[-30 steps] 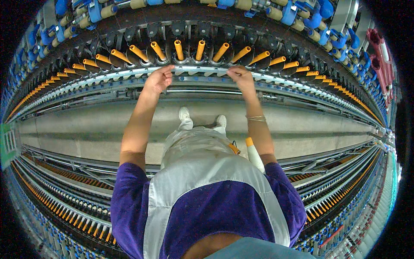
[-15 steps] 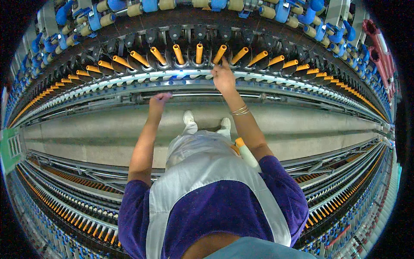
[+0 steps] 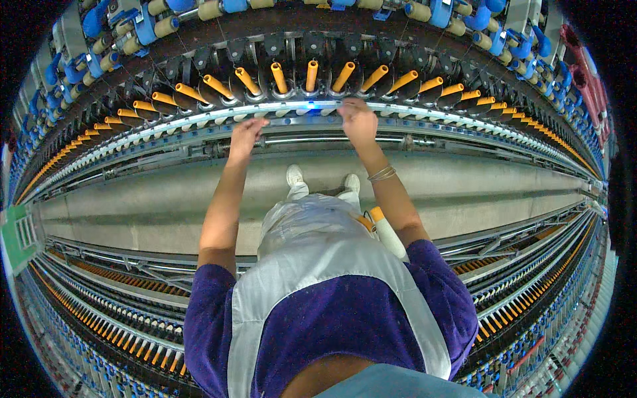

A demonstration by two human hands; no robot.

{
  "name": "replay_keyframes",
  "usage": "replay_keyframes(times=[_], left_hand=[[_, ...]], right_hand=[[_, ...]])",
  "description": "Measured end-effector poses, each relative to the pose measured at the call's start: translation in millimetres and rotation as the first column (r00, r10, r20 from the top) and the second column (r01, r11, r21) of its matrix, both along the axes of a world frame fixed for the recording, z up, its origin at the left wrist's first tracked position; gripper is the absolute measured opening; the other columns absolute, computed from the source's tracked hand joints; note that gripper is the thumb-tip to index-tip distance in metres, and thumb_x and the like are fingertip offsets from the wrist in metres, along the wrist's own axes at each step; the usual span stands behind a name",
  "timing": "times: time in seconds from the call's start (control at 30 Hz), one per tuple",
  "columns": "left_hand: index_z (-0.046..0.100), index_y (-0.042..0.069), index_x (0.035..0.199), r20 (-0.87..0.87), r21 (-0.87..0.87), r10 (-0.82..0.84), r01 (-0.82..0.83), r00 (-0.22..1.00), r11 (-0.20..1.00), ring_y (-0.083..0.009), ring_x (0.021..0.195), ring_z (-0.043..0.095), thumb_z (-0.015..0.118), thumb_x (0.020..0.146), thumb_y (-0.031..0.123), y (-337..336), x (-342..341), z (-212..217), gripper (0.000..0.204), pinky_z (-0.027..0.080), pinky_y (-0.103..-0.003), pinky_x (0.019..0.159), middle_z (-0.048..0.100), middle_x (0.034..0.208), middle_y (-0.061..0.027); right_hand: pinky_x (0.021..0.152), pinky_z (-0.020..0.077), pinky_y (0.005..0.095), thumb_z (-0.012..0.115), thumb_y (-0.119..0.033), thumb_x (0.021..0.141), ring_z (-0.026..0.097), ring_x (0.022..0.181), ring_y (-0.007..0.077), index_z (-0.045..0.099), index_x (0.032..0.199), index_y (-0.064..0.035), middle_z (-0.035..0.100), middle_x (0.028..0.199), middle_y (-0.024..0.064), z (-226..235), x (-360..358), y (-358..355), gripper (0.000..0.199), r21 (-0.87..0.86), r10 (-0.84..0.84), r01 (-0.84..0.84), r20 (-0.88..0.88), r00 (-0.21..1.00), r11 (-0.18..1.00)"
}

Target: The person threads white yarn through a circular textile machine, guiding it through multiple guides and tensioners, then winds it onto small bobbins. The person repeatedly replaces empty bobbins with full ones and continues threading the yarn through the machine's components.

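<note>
A row of orange bobbin tubes (image 3: pixel 312 76) stands on the spindles of a spinning frame in front of me. My left hand (image 3: pixel 247 138) hangs before the frame's lower rail, its thumb and fingers pinched together; anything between them is too small to see. My right hand (image 3: pixel 359 123) is at the pale metal rail (image 3: pixel 411 110), just below the tubes right of centre. Its fingers are curled in and slightly blurred, so what they hold cannot be made out. A blue light (image 3: pixel 310 105) glows on the rail between my hands.
Blue arms and tan rollers (image 3: pixel 166 26) line the frame's upper part. Behind me runs a second frame with orange tubes (image 3: pixel 123 338). A grey floor (image 3: pixel 146 199) lies between them. A white yarn bobbin with an orange end (image 3: pixel 390 235) sticks out at my apron's (image 3: pixel 298 265) right side.
My right hand has drawn back from an orange tube to the rail, its pointing finger now curled in. My left hand has risen slightly. The view has shifted a little.
</note>
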State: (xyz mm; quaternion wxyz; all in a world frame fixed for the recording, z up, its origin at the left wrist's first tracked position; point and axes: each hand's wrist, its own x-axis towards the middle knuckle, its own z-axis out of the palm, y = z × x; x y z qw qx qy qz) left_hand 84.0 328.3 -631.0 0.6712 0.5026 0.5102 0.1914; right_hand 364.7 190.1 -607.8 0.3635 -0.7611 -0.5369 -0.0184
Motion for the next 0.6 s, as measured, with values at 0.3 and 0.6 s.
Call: replay_keyframes(times=[0.3, 0.6], left_hand=[[0.064, 0.002, 0.103, 0.528, -0.676, 0.613, -0.146, 0.587, 0.722, -0.0078, 0.057, 0.047, 0.061, 0.091, 0.013, -11, 65, 26, 0.017, 0.030, -0.020, 0.045, 0.050, 0.065, 0.0032], [0.069, 0.001, 0.092, 0.200, 0.520, 0.246, -0.316, 0.948, 0.794, -0.0120, 0.043, 0.054, 0.053, 0.094, 0.019, -72, 221, 155, 0.025, 0.039, -0.026, 0.042, 0.061, 0.055, -0.0076]], right_hand=[[0.053, 0.0514, 0.0393, 0.064, -0.026, 0.082, 0.063, 0.058, 0.0312, 0.068, 0.073, -0.0082, 0.065, 0.068, 0.0148, -2, 11, 10, 0.020, -0.026, -0.352, 0.353, 0.044, 0.935, 0.935], [0.062, 0.0555, 0.0286, 0.056, -0.004, 0.089, 0.070, 0.073, 0.0194, 0.067, 0.102, 0.0018, 0.071, 0.091, 0.0129, 63, 30, -67, 0.018, 0.134, 0.160, -0.100, -0.573, 0.804, 0.986]])
